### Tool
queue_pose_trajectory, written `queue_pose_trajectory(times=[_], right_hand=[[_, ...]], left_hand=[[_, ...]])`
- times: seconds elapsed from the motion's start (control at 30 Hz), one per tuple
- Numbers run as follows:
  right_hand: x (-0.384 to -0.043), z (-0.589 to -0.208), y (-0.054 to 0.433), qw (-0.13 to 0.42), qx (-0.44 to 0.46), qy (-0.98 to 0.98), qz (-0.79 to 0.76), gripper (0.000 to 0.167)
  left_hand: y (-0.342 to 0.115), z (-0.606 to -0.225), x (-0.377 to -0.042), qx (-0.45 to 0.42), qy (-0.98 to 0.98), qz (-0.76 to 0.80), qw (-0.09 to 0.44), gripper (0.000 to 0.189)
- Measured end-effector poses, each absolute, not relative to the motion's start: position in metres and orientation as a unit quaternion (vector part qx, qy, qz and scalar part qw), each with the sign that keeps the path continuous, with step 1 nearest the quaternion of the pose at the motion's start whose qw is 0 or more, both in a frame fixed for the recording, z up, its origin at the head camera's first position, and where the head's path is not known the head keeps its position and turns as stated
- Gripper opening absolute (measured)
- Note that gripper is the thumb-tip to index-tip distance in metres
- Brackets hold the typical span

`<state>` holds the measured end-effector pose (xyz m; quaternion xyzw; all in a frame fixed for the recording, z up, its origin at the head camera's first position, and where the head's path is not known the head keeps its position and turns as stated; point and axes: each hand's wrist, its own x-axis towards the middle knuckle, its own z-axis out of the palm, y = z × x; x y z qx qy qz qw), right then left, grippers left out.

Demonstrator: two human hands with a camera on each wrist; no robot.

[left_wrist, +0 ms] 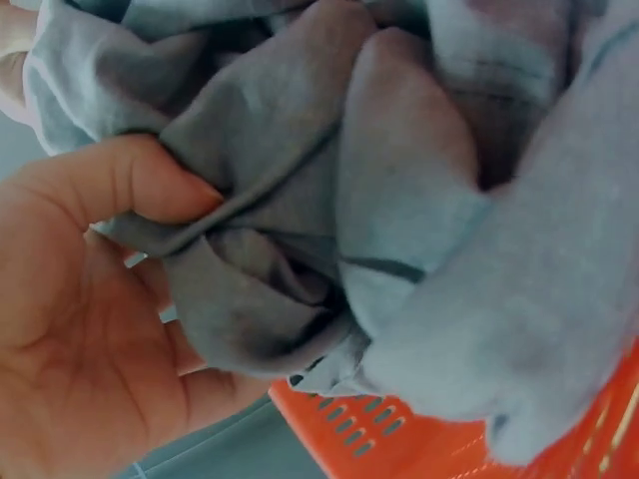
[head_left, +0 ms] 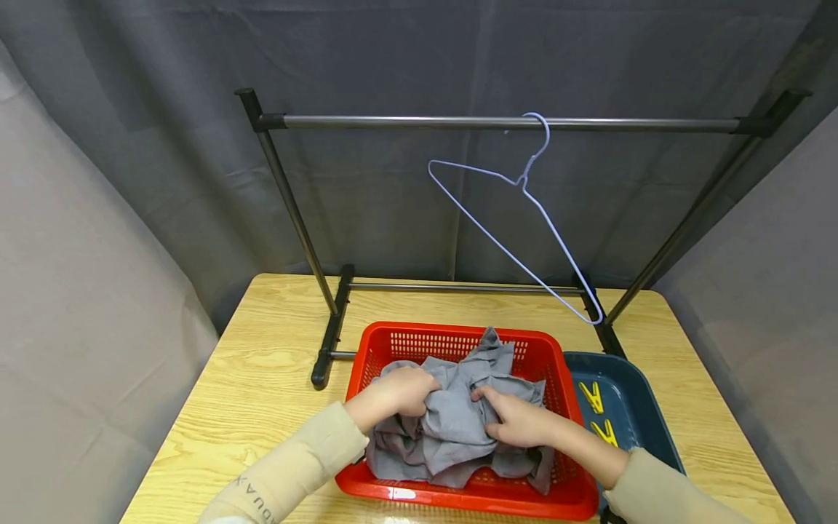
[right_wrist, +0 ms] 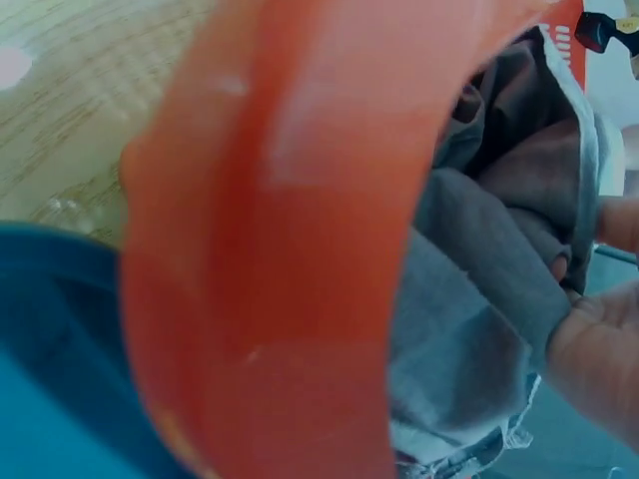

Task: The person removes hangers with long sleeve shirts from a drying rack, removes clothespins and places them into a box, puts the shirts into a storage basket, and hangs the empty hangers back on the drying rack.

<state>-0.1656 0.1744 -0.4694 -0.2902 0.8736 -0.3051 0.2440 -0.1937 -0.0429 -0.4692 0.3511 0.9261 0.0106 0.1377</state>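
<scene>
A crumpled grey garment [head_left: 458, 411] lies bunched in a red plastic basket [head_left: 468, 502]; its kind cannot be made out. On its left side, my left hand [head_left: 411, 391] grips a fold. The left wrist view shows that thumb [left_wrist: 150, 185] pressing on the fabric, with the fingers curled behind it. Over on the right, my right hand [head_left: 520, 421] holds another part of the garment between thumb and fingers. In the right wrist view the basket's wall fills the middle, and the right hand [right_wrist: 604, 359] pinches the cloth near a pale edge.
Behind the basket stands a metal clothes rack [head_left: 393, 122], with a lavender hanger [head_left: 487, 233] hooked on its bar. A dark blue tray [head_left: 631, 393] with yellow clothes pegs [head_left: 591, 397] sits right of the basket, partly behind my right arm. All stand on a wooden table [head_left: 216, 393].
</scene>
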Motion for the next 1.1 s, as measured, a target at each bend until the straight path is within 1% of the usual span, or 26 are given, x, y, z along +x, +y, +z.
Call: queue_pose_trajectory(times=[0.23, 0.5, 0.6, 0.77, 1.1], right_hand=[[-0.176, -0.480, 0.174, 0.275, -0.280, 0.872, -0.293, 0.039], [-0.180, -0.491, 0.171, 0.310, -0.264, 0.865, -0.293, 0.038], [-0.179, -0.496, 0.171, 0.303, -0.274, 0.866, -0.287, 0.038], [-0.174, -0.506, 0.170, 0.283, -0.275, 0.877, -0.273, 0.040], [-0.171, -0.511, 0.169, 0.283, -0.270, 0.881, -0.265, 0.042]], left_hand=[[-0.038, -0.479, -0.201, 0.343, 0.931, -0.010, 0.122, 0.020], [-0.031, -0.484, -0.203, 0.326, 0.936, -0.040, 0.126, 0.014], [-0.030, -0.487, -0.204, 0.321, 0.938, -0.052, 0.121, 0.012], [-0.026, -0.493, -0.202, 0.308, 0.940, -0.071, 0.132, 0.011], [-0.023, -0.496, -0.199, 0.301, 0.936, -0.106, 0.149, 0.016]])
